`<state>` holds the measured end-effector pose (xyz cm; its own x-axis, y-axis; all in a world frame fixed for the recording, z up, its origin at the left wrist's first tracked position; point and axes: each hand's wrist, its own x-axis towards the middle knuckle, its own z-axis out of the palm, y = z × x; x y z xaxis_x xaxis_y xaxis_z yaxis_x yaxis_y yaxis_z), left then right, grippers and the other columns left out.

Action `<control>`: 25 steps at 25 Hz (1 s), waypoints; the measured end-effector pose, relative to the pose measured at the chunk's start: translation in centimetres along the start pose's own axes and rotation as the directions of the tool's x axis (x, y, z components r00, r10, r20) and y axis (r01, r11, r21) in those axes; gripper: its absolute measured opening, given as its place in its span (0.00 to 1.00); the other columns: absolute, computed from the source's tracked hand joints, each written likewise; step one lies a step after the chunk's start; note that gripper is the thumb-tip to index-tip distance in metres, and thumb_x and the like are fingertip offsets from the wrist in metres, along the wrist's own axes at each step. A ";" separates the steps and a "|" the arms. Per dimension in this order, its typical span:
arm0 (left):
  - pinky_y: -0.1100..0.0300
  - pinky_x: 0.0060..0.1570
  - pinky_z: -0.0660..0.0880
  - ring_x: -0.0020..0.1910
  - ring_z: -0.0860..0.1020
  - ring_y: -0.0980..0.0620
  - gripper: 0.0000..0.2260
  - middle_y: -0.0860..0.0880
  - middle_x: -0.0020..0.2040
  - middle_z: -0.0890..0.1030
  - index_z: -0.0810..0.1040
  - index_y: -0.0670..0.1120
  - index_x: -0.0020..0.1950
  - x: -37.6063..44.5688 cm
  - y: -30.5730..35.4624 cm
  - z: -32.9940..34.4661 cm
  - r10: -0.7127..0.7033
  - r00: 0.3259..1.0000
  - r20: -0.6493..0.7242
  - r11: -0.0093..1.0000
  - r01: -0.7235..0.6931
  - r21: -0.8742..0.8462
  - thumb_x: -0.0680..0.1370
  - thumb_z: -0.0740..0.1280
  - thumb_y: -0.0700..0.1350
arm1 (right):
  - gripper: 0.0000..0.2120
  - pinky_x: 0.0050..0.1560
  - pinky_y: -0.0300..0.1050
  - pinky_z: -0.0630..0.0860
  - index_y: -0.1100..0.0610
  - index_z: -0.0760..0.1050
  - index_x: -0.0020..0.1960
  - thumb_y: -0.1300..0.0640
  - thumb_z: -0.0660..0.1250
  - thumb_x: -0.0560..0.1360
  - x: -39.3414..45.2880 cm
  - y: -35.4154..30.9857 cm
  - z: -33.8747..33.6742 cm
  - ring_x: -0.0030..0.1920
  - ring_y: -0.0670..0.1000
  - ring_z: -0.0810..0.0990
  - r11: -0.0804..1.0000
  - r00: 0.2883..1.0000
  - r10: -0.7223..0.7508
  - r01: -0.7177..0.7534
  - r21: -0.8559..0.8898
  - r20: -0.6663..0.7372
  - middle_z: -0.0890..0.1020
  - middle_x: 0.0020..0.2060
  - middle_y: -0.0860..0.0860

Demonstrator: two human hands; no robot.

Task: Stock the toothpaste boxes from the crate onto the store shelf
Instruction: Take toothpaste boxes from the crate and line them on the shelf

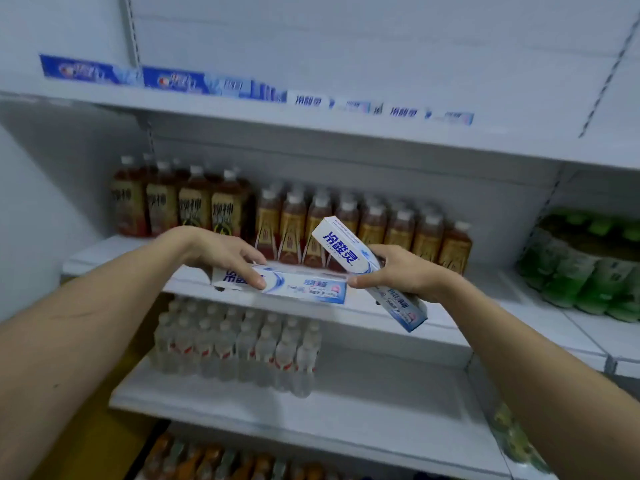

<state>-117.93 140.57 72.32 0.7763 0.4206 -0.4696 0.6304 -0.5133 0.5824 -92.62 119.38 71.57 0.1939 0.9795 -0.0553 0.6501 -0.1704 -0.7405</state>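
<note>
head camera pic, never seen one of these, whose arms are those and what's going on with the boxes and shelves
This single picture comes from a camera worn on a person's head, looking forward and down, so the two bare arms are the wearer's own. The left hand grips one toothpaste box lying roughly level. The right hand grips a second toothpaste box, tilted with one end up. Both are held in front of white store shelves. The top shelf already carries a row of toothpaste boxes. Lower shelves hold brown tea bottles, green bottles and clear water bottles. No crate is in view.

left hand (221, 252) holds level box (298, 284) | right hand (403, 275) holds tilted box (346, 251)
</note>
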 end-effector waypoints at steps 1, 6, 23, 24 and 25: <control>0.52 0.52 0.78 0.53 0.83 0.48 0.22 0.48 0.55 0.84 0.82 0.51 0.58 -1.1 0.5 -1.8 0.037 0.998 -0.048 0.999 -0.037 -0.001 0.68 0.78 0.57 | 0.19 0.44 0.42 0.78 0.51 0.78 0.56 0.47 0.77 0.69 -0.4 -1.4 -1.7 0.43 0.48 0.83 0.999 0.998 -0.008 0.006 -0.037 -0.066 0.85 0.46 0.49; 0.48 0.53 0.78 0.53 0.83 0.44 0.28 0.48 0.54 0.84 0.80 0.55 0.60 -6.8 4.0 -10.1 0.211 0.935 -0.285 0.977 -0.213 0.024 0.63 0.76 0.61 | 0.22 0.46 0.45 0.80 0.49 0.73 0.58 0.43 0.75 0.69 -1.8 -9.1 -10.2 0.46 0.48 0.85 0.988 0.949 -0.121 0.085 -0.132 -0.292 0.83 0.52 0.46; 0.55 0.47 0.77 0.45 0.81 0.49 0.20 0.47 0.52 0.83 0.80 0.55 0.56 0.8 20.0 -21.8 0.271 0.791 -0.548 0.954 -0.145 0.263 0.68 0.73 0.61 | 0.26 0.47 0.44 0.78 0.42 0.75 0.62 0.35 0.73 0.67 7.1 -10.5 -29.7 0.45 0.47 0.83 0.784 0.929 -0.093 -0.153 -0.602 -0.357 0.82 0.51 0.45; 0.54 0.47 0.78 0.46 0.82 0.49 0.20 0.47 0.52 0.83 0.79 0.56 0.56 2.0 20.3 -22.3 0.248 0.792 -0.558 0.955 -0.103 0.279 0.67 0.73 0.61 | 0.27 0.50 0.46 0.78 0.42 0.75 0.62 0.34 0.73 0.67 8.2 -9.7 -30.5 0.46 0.47 0.82 0.762 0.934 -0.083 -0.166 -0.626 -0.349 0.81 0.51 0.45; 0.53 0.48 0.79 0.47 0.82 0.48 0.21 0.47 0.52 0.82 0.78 0.57 0.57 3.0 20.4 -22.9 0.218 0.792 -0.570 0.956 -0.055 0.289 0.68 0.74 0.61 | 0.27 0.53 0.47 0.78 0.42 0.75 0.62 0.34 0.73 0.66 9.3 -9.0 -31.1 0.46 0.48 0.82 0.741 0.938 -0.075 -0.174 -0.648 -0.338 0.80 0.52 0.45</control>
<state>-102.80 148.46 98.00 0.7502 0.6476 0.1334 0.5608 -0.7301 0.3905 -73.79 126.67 98.55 0.3810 0.8954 0.2303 0.9245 -0.3664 -0.1048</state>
